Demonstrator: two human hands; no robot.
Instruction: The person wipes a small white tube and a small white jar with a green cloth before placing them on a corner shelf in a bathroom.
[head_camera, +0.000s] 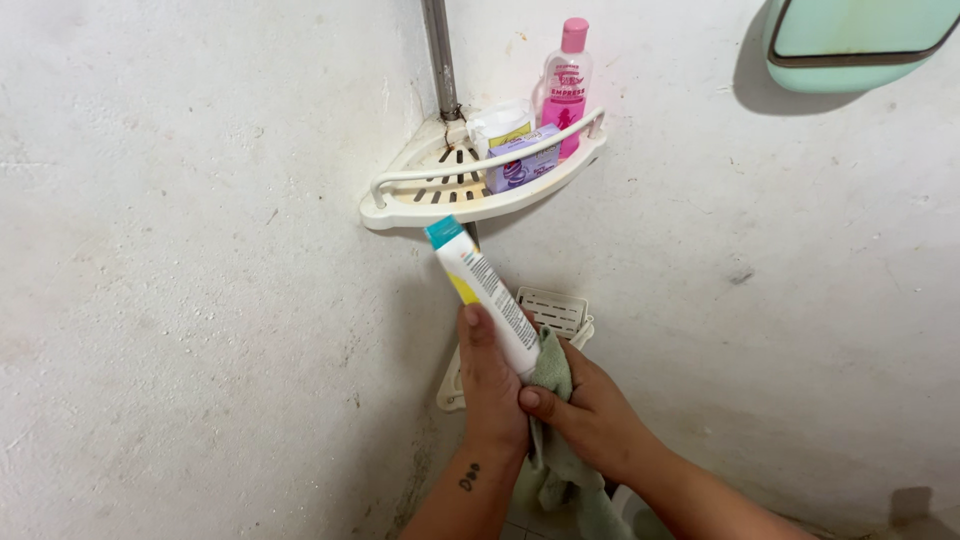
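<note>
the person is holding a white tube (487, 296) with a teal end and a yellow patch, tilted up and to the left, in a wall corner just below the upper corner shelf (400, 212). the left hand (490, 385) is wrapping around the tube's lower end, fingers closed and thumb lying along the tube. the right hand (590, 415) is pinching a pale green cloth (550, 375) against the same lower end, fingers curled shut on the fabric, the rest of the cloth hanging down between the forearms.

judgement on wiping well: the left grip should be staying firm near the base while the cloth is drawn along the tube's length, turning it so all sides are covered, and keeping the teal end from knocking the shelf rim above.

on the upper shelf a pink bottle (566, 85), a white packet (503, 125) and a purple box (524, 158) are standing. a lower corner shelf (556, 310) is showing partly behind the hands. a pale green object (860, 35) is hanging on the wall, upper right.
</note>
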